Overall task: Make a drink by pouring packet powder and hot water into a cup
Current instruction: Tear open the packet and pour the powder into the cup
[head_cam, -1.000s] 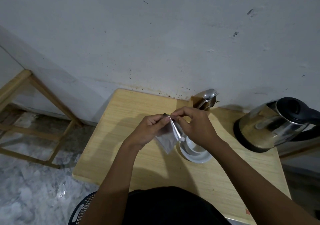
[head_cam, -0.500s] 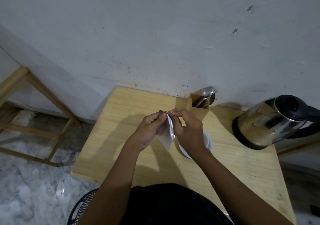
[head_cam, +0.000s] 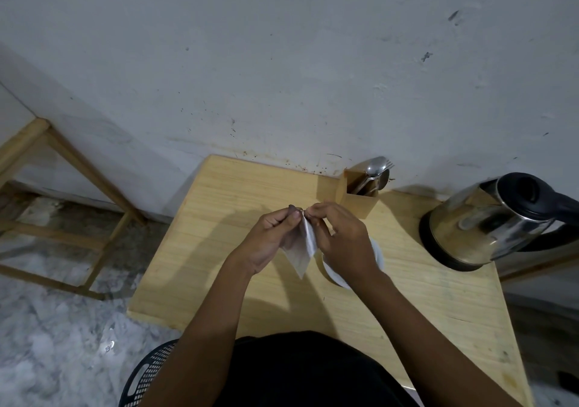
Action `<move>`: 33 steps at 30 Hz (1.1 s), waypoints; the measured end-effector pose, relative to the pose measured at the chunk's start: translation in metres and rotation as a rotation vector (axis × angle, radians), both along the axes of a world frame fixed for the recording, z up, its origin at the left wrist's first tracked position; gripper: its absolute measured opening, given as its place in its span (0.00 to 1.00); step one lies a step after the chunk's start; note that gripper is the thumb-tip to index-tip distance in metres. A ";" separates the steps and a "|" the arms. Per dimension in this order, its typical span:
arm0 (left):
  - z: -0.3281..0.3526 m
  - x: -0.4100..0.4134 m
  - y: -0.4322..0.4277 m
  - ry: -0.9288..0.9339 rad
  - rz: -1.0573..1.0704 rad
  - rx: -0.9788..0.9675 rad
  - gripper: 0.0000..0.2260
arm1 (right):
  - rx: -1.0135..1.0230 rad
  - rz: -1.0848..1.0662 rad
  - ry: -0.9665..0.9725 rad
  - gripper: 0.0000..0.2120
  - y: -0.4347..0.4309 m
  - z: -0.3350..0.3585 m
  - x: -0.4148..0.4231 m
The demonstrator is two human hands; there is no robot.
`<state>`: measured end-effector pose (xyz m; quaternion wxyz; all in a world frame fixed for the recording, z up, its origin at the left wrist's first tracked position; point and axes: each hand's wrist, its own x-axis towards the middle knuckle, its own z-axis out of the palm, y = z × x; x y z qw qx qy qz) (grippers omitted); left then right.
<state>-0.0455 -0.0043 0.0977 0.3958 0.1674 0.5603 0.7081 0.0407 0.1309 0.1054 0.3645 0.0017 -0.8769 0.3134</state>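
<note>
Pinching one packet [head_cam: 303,248] top: left hand [head_cam: 269,240], right hand [head_cam: 341,243] | one kettle [head_cam: 488,221] | one saucer [head_cam: 378,255]

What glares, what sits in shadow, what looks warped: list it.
Head view: dim; highlights gleam on the kettle and spoons; the left hand and right hand cast a shadow leftward on the table; the wide lens makes the kettle lean outward.

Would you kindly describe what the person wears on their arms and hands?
Both forearms are bare, with no sleeves in view. The left hand and the right hand wear no gloves, and no watch, bracelet or ring shows.
</note>
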 end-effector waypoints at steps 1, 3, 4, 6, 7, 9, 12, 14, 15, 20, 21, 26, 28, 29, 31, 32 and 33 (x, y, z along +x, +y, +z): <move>0.002 -0.001 -0.003 0.042 -0.015 -0.032 0.10 | -0.031 0.029 -0.093 0.02 0.003 0.007 0.000; 0.007 -0.005 -0.007 0.157 -0.053 -0.107 0.11 | -0.093 0.104 -0.329 0.02 0.013 0.023 -0.002; 0.011 -0.008 -0.008 0.215 -0.077 -0.145 0.11 | -0.097 0.139 -0.432 0.02 0.019 0.031 -0.004; 0.021 -0.012 -0.010 0.318 -0.136 -0.206 0.11 | -0.042 0.192 -0.568 0.03 0.029 0.046 -0.008; 0.025 -0.013 -0.010 0.367 -0.169 -0.234 0.12 | 0.011 0.215 -0.625 0.04 0.033 0.053 -0.010; 0.032 -0.014 -0.011 0.452 -0.219 -0.300 0.11 | 0.150 0.257 -0.726 0.07 0.038 0.065 -0.015; 0.040 -0.015 -0.012 0.553 -0.226 -0.367 0.10 | 0.280 0.318 -0.814 0.08 0.041 0.076 -0.022; 0.044 -0.014 -0.013 0.593 -0.211 -0.375 0.09 | 0.329 0.334 -0.818 0.07 0.039 0.080 -0.025; 0.046 -0.013 -0.013 0.589 -0.198 -0.366 0.09 | 0.346 0.336 -0.809 0.07 0.038 0.081 -0.026; 0.053 -0.014 -0.017 0.527 -0.153 -0.299 0.11 | 0.423 0.355 -0.725 0.07 0.032 0.087 -0.028; 0.053 -0.014 -0.017 0.530 -0.149 -0.297 0.10 | 0.439 0.357 -0.713 0.07 0.031 0.087 -0.029; 0.046 -0.017 -0.018 0.512 -0.171 -0.273 0.09 | 0.415 0.393 -0.688 0.06 0.034 0.082 -0.029; 0.039 -0.016 -0.018 0.426 -0.133 -0.203 0.10 | 0.360 0.399 -0.637 0.06 0.035 0.079 -0.025; 0.035 -0.013 -0.017 0.363 -0.099 -0.160 0.10 | 0.343 0.392 -0.595 0.06 0.035 0.078 -0.023; 0.029 -0.004 -0.013 0.212 -0.035 -0.069 0.08 | 0.346 0.374 -0.489 0.09 0.033 0.074 -0.019; 0.027 0.000 -0.011 0.145 -0.014 -0.033 0.08 | 0.359 0.366 -0.437 0.11 0.031 0.071 -0.018; 0.025 0.002 -0.008 0.101 0.000 -0.010 0.08 | 0.371 0.359 -0.388 0.11 0.030 0.067 -0.016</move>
